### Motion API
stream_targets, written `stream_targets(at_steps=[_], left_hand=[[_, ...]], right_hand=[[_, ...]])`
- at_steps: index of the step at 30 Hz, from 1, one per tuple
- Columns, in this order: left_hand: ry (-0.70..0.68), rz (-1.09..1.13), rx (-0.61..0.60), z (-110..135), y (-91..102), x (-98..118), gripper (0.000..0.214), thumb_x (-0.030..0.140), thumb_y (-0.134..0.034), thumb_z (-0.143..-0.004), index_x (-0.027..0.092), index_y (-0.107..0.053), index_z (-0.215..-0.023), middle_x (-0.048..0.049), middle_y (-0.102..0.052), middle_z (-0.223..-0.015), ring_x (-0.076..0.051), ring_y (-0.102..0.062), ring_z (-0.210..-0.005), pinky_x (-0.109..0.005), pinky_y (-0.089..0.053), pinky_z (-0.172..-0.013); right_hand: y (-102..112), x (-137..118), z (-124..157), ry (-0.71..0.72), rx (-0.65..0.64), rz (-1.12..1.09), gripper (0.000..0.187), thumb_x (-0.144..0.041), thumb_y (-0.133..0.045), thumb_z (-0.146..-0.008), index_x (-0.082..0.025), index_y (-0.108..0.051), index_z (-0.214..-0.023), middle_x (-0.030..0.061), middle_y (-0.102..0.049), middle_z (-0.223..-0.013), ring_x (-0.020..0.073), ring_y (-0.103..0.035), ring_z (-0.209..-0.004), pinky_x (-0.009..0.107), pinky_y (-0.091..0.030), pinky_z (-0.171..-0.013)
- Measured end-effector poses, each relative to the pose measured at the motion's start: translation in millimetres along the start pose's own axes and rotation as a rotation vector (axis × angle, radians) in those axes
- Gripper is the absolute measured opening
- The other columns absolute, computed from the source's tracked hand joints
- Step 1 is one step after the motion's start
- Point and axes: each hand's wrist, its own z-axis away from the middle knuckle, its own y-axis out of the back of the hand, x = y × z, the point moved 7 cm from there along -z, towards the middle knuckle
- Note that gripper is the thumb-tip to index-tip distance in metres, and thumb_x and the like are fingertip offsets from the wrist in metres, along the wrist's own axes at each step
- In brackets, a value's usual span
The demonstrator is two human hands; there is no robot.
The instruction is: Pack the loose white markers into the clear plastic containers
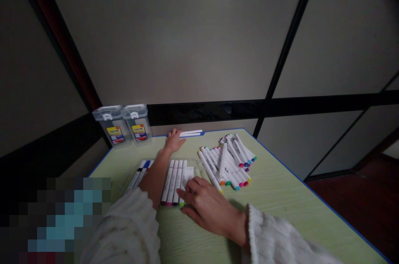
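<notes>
Our left hand (174, 141) is stretched to the far edge of the bench (271, 201), its fingers at the left end of a pair of white markers (191, 132). These lie with their long axes crosswise, left to right along that edge; we cannot tell whether this grip is clamped on them or just touching.

Our right hand (208, 203) is palm down near the middle, over the right side of a row of markers (172, 183) in a clear case (198, 165). The thumb and forefinger tips stand slightly apart beside a green end — whether the grip holds that marker, we cannot tell. The row points away from us, far ends leaning a little to the right, with dark red, pink, black and green ends toward us.

Left of our forearm, more markers (136, 178) slant the same way, leaning further, with black, blue and red at their far ends. Right of the case lies a loose pile of markers (212, 162); most run from far left to near right, coloured ends toward us, and one rests across the others at another angle. Two clear boxes (112, 124) with yellow labels stand upright, side by side, at the far left corner.
</notes>
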Motion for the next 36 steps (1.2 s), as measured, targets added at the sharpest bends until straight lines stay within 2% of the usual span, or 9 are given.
stream_targets(at_steps=[6,20,24,29,36], left_hand=[[-0.005,0.024,0.02,-4.0,-3.3,-4.0,0.04,0.032,-0.055,-0.076,0.021,-0.047,-0.113,-0.0071,-0.044,-0.112,-0.023,-0.048,-0.098,-0.033,-0.038,-0.085],[-0.01,0.029,0.025,-7.1,-7.4,-6.8,0.026,0.031,-0.054,-0.078,0.019,-0.056,-0.1,-0.0066,-0.047,-0.102,-0.022,-0.048,-0.097,-0.032,-0.039,-0.084],[-0.026,0.021,0.013,-5.0,-6.1,-3.8,0.021,0.031,-0.052,-0.08,0.018,-0.057,-0.096,-0.0058,-0.051,-0.098,-0.021,-0.048,-0.097,-0.034,-0.04,-0.083],[-0.057,0.003,0.004,-3.3,-2.3,1.2,0.024,0.032,-0.05,-0.083,0.014,-0.054,-0.099,-0.0062,-0.053,-0.104,-0.019,-0.051,-0.095,-0.04,-0.042,-0.081],[-0.144,-0.026,-0.01,5.7,8.9,16.2,0.014,0.026,-0.051,-0.081,0.018,-0.061,-0.086,-0.0063,-0.056,-0.093,-0.021,-0.05,-0.096,-0.031,-0.038,-0.083]], right_hand=[[-2.3,1.0,-0.5,-0.001,0.01,0.005,0.032,-0.032,-0.047,-0.084,-0.017,-0.051,-0.112,0.0066,-0.053,-0.092,0.021,-0.043,-0.089,0.031,-0.036,-0.076],[-0.9,-0.8,0.5,0.015,0.022,0.023,0.031,-0.032,-0.047,-0.084,-0.016,-0.052,-0.111,0.0066,-0.053,-0.09,0.0212,-0.044,-0.087,0.031,-0.036,-0.074],[-1.2,0.1,-0.4,0.012,0.019,0.022,0.031,-0.033,-0.047,-0.084,-0.016,-0.052,-0.111,0.0068,-0.053,-0.09,0.0212,-0.044,-0.087,0.031,-0.036,-0.074],[-0.8,-0.1,-0.7,0.011,0.018,0.023,0.031,-0.032,-0.047,-0.084,-0.016,-0.052,-0.111,0.0069,-0.053,-0.09,0.0211,-0.044,-0.086,0.031,-0.036,-0.074],[-0.5,0.0,-0.7,0.02,0.027,0.03,0.03,-0.031,-0.049,-0.083,-0.016,-0.053,-0.109,0.0068,-0.053,-0.091,0.0216,-0.044,-0.088,0.031,-0.036,-0.077]])
